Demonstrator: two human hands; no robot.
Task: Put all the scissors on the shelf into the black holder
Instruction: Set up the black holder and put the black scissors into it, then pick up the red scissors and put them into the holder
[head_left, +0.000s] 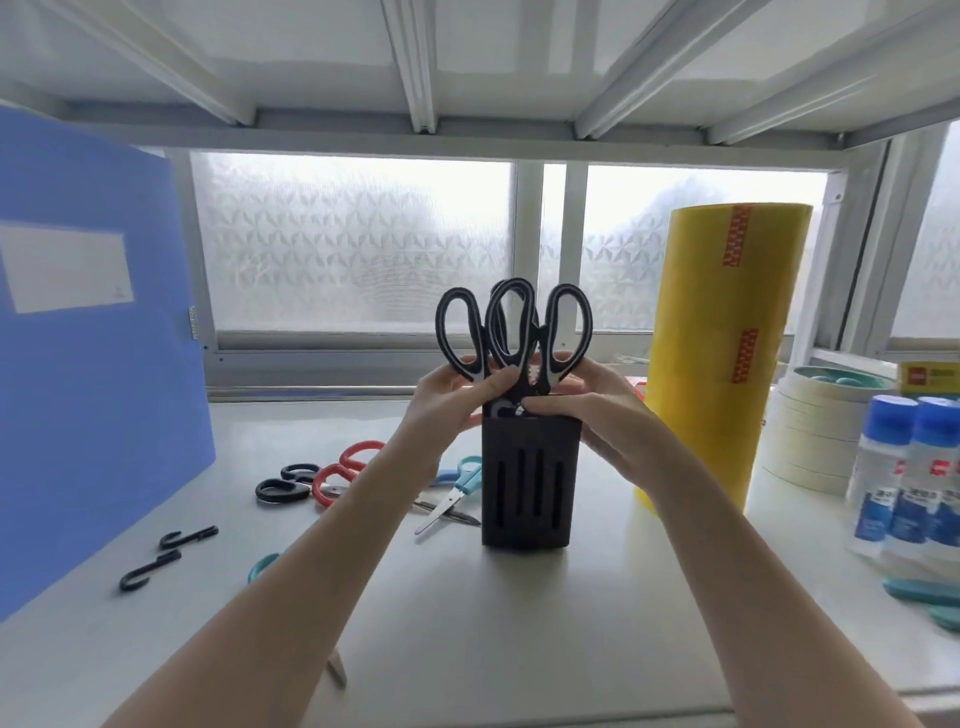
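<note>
L+R fingers (493, 382) grip black scissors (511, 332) in holder (527, 467) | red scissors (345, 470) loose L | tape stack (722, 353) R

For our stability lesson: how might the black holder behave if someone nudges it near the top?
The black holder looks tall and narrow, so it may tip. Scissor handles stand above its rim, probably making it top-heavy. The smooth shelf might let it slide instead.

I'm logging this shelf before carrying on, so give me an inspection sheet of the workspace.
Surface: white shelf, mostly bare in front.
Job's things: black holder upright, black-handled scissors in it; red scissors, black scissors and blue scissors lie left of it.
Clutter: blue folder, yellow tape stack, glue bottles, black hooks.
Grippers: left hand and right hand grip the scissor handles.
Cables: nothing seen.
Surroundings: frosted window.
</note>
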